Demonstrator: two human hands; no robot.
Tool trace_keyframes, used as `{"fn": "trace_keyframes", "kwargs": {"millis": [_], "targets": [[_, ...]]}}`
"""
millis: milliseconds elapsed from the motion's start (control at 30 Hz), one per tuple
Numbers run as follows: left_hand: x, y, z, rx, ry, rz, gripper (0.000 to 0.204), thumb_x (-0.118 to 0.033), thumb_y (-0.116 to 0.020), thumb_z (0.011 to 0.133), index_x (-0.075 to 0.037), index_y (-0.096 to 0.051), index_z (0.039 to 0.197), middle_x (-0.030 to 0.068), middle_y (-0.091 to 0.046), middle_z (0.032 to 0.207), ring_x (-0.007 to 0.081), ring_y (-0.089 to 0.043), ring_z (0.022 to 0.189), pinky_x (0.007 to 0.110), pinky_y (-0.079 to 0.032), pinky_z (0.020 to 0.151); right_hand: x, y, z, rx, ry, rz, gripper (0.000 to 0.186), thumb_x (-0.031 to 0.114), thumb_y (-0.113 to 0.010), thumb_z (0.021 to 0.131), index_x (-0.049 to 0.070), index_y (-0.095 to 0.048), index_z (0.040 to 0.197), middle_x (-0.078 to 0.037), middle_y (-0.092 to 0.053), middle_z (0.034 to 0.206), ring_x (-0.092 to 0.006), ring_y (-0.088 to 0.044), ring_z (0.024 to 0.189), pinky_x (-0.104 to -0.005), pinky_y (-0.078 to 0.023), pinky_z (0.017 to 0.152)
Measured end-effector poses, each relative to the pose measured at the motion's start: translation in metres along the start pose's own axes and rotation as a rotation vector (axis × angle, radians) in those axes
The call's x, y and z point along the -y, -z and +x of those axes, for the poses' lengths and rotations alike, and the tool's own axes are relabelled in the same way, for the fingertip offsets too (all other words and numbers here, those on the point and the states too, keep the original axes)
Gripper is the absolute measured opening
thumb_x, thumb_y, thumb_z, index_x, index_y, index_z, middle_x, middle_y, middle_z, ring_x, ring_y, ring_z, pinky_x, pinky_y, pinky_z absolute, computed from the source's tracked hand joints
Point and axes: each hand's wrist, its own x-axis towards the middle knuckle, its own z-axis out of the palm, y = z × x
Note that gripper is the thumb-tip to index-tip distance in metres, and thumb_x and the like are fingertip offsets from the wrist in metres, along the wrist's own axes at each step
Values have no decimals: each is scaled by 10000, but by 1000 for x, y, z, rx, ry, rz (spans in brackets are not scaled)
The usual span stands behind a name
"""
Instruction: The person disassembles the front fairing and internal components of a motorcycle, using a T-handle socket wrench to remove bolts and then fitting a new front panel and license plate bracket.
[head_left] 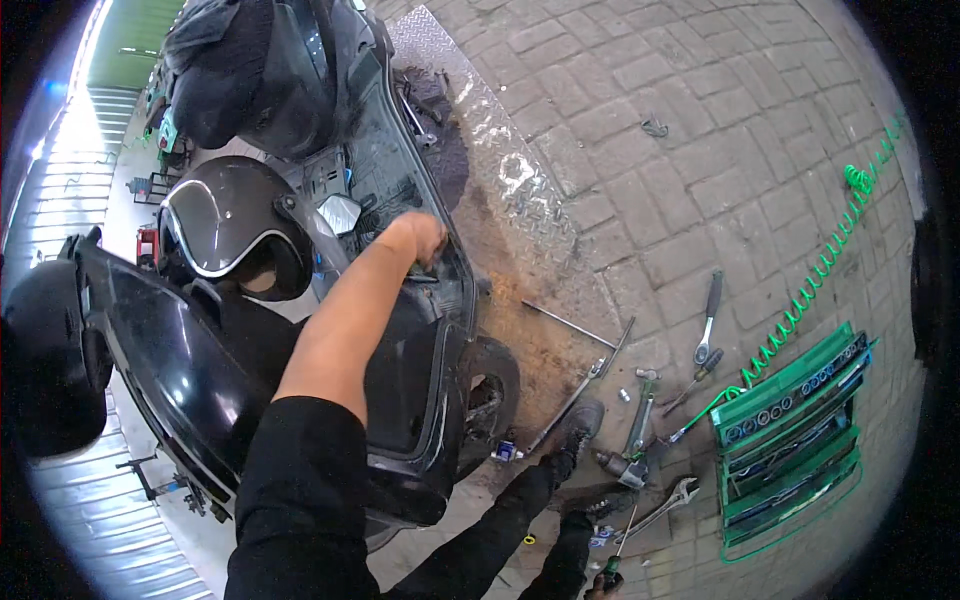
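Note:
My left hand (425, 240) reaches over a black scooter (410, 380), its fingers curled against the edge of the body panel. What those fingers hold, if anything, is hidden. At the bottom edge of the view my right hand (605, 590) is closed round the green-and-black handle of a screwdriver (614, 566), whose shaft points up and away. A grey helmet (235, 220) with a pale trim rests beside my left forearm. Near my left hand, a silvery piece (340, 213) lies within the scooter's open body.
On the paving lie a ratchet (710, 318), an adjustable wrench (675, 497), an air impact wrench (622, 466) and a long-handled wrench (565, 405). A green toolbox (730, 408) full of tools stands right, by a coiled green air hose (812, 277). A metal plate (500, 150) lies beyond the scooter.

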Motion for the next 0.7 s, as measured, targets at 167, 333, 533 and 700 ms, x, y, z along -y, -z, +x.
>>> {"fn": "trace_keyframes", "kwargs": {"millis": [167,333,533,700], "targets": [[-48,-12,-16,52,-216,230,323,-296,-734,647,-91,-668,888,86,-663,913,265,-629,904,373,-512,752,-2,-18,-6,26,-236,168,378,190,-578,870,-19,-408,1135,-82,-539,941,-175,-498,795,-297,-446,703],[-56,-51,-17,35,198,36,211,-228,-587,788,-110,-676,938,97,-654,990,248,-634,925,366,-516,765,20,-17,33,51,-410,-46,393,192,-593,840,-8,-430,1137,-126,-573,863,-242,-526,745,-360,-432,694],[-63,-50,-25,44,142,213,354,-395,-602,748,-86,-679,903,110,-661,929,263,-645,856,360,-519,720,15,-38,124,78,-191,-394,480,315,-636,787,39,-470,1142,-206,-607,991,-356,-585,914,-420,-457,758],[-53,-17,-20,80,-14,270,465,-481,-601,705,-69,-669,910,128,-656,920,283,-623,891,378,-492,779,21,-35,168,222,16,-465,415,297,-652,745,50,-518,1050,-194,-620,934,-385,-595,847,-447,-470,695]]}}
